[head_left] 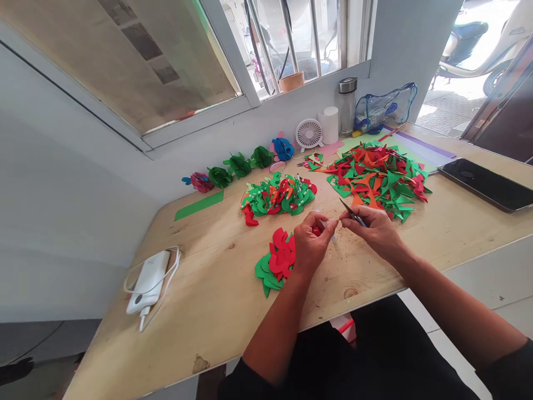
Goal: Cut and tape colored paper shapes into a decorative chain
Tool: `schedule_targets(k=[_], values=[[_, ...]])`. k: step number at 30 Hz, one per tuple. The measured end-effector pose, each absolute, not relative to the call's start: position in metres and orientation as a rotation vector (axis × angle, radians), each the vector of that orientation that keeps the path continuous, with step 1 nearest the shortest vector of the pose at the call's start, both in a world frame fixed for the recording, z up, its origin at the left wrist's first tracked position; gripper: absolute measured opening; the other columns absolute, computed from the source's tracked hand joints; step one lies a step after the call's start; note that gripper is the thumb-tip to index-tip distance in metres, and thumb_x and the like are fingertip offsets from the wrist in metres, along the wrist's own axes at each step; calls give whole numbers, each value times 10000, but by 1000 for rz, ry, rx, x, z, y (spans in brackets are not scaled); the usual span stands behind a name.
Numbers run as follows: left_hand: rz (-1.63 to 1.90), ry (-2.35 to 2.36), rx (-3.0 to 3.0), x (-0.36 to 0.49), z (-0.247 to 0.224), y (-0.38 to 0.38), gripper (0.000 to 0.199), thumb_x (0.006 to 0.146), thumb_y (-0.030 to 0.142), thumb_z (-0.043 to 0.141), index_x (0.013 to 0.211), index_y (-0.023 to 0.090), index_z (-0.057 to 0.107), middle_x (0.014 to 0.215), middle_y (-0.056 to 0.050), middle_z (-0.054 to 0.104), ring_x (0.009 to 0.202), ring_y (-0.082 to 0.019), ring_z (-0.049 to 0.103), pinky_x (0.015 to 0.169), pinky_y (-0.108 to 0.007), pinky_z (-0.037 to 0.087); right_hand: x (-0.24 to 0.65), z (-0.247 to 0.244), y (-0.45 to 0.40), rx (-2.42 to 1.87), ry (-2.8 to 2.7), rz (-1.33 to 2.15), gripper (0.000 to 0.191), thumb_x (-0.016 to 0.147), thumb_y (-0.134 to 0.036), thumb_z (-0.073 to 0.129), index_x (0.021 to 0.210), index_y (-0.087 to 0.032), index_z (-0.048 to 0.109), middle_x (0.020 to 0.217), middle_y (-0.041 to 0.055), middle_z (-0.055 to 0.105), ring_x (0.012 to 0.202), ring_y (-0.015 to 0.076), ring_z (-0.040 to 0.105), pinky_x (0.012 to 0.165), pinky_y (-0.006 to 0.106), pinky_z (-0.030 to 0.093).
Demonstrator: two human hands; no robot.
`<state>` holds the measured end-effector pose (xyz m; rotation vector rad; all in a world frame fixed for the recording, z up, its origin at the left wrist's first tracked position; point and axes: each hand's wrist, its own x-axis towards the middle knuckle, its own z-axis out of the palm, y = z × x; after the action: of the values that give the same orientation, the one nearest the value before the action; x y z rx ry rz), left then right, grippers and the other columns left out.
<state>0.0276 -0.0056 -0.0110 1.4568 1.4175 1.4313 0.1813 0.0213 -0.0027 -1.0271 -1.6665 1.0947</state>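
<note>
My left hand point(312, 239) is closed over a red paper piece point(316, 229), of which only a small part shows, and a whitish strip point(333, 236) at its fingertips. My right hand point(372, 229) is closed on a dark, pointed pair of scissors point(353, 212), its tip aimed up and left; the handles are mostly hidden. Both hands' fingertips almost meet, with a tiny pale bit between them. Beside my left wrist lie red paper cutouts point(281, 254) on top of green paper cutouts point(266, 272). Beyond the hands sits a heap of curved cutouts with white patches point(278, 195).
Paper scraps point(378, 178) are heaped at the right, near a phone point(489, 183). A power bank point(150, 280) with its cable lies left. Along the wall stand paper ornaments point(239, 165), a small fan point(308, 134), a glass bottle point(347, 105) and a clear pouch point(385, 108).
</note>
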Motion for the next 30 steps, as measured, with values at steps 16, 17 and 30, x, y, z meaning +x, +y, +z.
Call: schedule_targets(k=[16,17,30], values=[[1415,1408,1432,27,-12,-5,285,711,453,667,755,188,573,530,66,427,468,-62,369,449,-189,291,181,-6,22,-1061,-1686,1088,235,765,-429,637,756,-194,627,652,-1,512,596,124,418,519,255,333],[1416,1404,1433,27,-13,-5,287,712,455,666,756,188,571,530,67,425,466,-61,365,448,-189,288,180,-5,21,-1063,-1691,1079,233,766,-426,636,755,-194,626,653,-2,513,595,122,417,519,254,333],[1404,1398,1438,28,-15,-5,282,728,451,658,762,188,563,545,64,427,487,-66,367,459,-190,293,179,-3,21,-1074,-1695,1055,254,741,-426,665,708,-189,581,611,-27,461,554,102,361,494,247,291]])
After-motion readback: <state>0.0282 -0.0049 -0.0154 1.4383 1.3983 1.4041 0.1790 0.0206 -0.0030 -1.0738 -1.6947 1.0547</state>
